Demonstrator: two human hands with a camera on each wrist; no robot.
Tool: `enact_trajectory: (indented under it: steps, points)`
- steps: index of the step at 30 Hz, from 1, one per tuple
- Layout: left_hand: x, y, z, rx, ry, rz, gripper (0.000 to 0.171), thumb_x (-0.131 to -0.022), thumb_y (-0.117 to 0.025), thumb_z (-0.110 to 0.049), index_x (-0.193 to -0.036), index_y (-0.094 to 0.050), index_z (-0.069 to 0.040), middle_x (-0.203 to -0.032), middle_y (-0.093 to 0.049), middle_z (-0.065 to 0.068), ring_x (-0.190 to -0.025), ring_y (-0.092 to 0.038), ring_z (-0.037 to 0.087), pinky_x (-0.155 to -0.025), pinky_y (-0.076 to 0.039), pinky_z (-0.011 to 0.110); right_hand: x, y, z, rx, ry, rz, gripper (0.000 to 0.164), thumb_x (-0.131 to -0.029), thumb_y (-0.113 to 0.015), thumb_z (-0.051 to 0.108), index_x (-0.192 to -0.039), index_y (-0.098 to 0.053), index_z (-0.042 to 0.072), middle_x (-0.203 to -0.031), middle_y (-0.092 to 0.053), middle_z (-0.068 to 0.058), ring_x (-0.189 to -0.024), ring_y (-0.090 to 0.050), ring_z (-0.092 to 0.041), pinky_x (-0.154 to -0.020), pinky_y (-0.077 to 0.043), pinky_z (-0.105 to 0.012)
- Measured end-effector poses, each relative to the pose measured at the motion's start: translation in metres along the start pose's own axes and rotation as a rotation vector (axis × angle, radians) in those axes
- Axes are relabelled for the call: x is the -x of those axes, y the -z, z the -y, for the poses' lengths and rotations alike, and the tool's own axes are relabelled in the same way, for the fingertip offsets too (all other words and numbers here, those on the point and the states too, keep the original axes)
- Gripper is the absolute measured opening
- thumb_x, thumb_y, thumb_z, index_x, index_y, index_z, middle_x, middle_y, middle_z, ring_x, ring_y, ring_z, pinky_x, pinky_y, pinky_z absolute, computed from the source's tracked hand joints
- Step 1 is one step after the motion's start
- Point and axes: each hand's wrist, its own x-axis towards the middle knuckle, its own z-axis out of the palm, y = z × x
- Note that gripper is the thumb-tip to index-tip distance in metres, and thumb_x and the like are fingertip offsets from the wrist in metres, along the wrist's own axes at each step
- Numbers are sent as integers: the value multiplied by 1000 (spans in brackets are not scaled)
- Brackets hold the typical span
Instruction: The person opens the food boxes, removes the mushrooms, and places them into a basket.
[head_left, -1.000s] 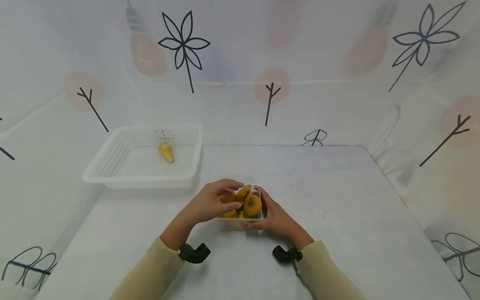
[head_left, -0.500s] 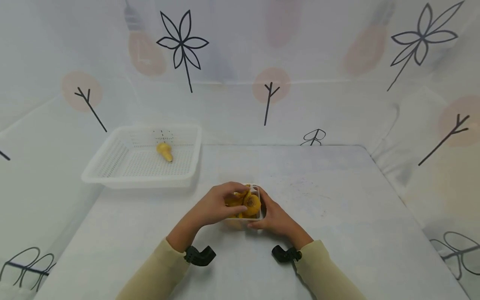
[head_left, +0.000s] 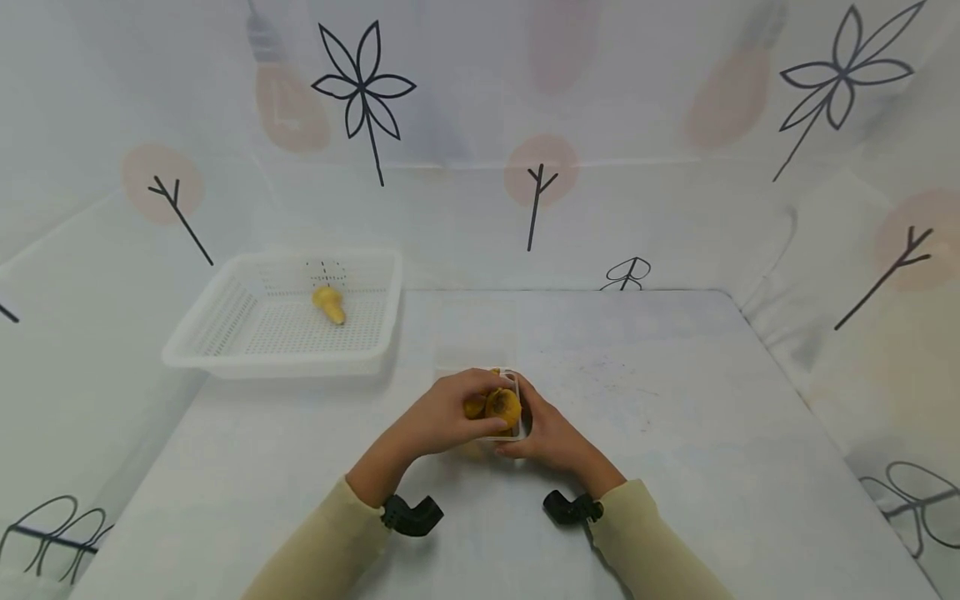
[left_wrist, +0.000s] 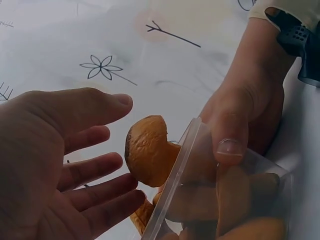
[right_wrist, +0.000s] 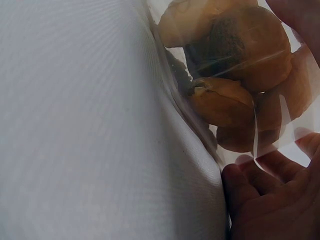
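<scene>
A small clear plastic box (head_left: pixel 519 398) filled with orange-yellow mushrooms stands in the middle of the table. My right hand (head_left: pixel 551 437) grips its right side, thumb against the near wall and fingers round the far side. My left hand (head_left: pixel 442 417) reaches over the box from the left and hides much of its contents. In the left wrist view its thumb and fingers are spread on both sides of a mushroom (left_wrist: pixel 150 155) that sticks up above the rim, without closing on it. Several more mushrooms (right_wrist: pixel 265 55) show through the wall in the right wrist view.
A white perforated plastic basket (head_left: pixel 285 367) stands at the back left of the white table (head_left: pixel 675 467), with one yellow mushroom (head_left: pixel 328 305) inside. Behind rises a white cloth backdrop (head_left: pixel 465 217) printed with plants and pale circles.
My left hand has moved right across the top of the box, covering more of it, with its fingers coming around the right-hand mushroom. My right hand stays in place on the box.
</scene>
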Motion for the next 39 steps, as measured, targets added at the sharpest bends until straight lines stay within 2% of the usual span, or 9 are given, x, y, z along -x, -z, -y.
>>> enact_trajectory:
  steps: [10,17,23,29,39]
  points:
    - [-3,-7,-1,-95,4,-4,49,-87,-73,-29,-132,-58,-15,-131,-61,-1,-116,-58,16,-97,-52,36,-1,-1,1,1,-20,4,117,-69,-85,44,-156,-8,29,-160,-24,3,-145,-30,-24,-117,-23,-58]
    - [-3,-9,-3,-92,34,-7,47,-87,-72,-26,-131,-60,-13,-134,-58,4,-118,-58,20,-96,-52,37,-1,-1,1,12,-24,-2,118,-69,-85,44,-156,-7,30,-159,-25,3,-144,-32,-24,-117,-25,-57]
    - [-3,-10,-4,-108,71,10,43,-89,-70,-25,-129,-62,-14,-136,-57,5,-126,-54,24,-100,-51,38,-1,-1,0,11,-21,-3,119,-68,-85,46,-156,-7,29,-159,-25,2,-143,-32,-24,-116,-27,-56]
    - [-3,-10,-5,-104,61,0,41,-88,-71,-23,-127,-63,-11,-133,-59,6,-126,-54,24,-100,-51,38,-1,-1,-1,-6,-7,6,119,-69,-85,46,-156,-6,29,-160,-24,2,-144,-31,-23,-116,-28,-55]
    - [-1,-10,-8,-123,43,-26,39,-88,-71,-23,-124,-65,-11,-131,-61,5,-125,-55,22,-99,-51,35,-3,-1,0,23,-6,-11,119,-68,-85,46,-157,-10,24,-158,-28,0,-138,-40,-25,-112,-33,-55]
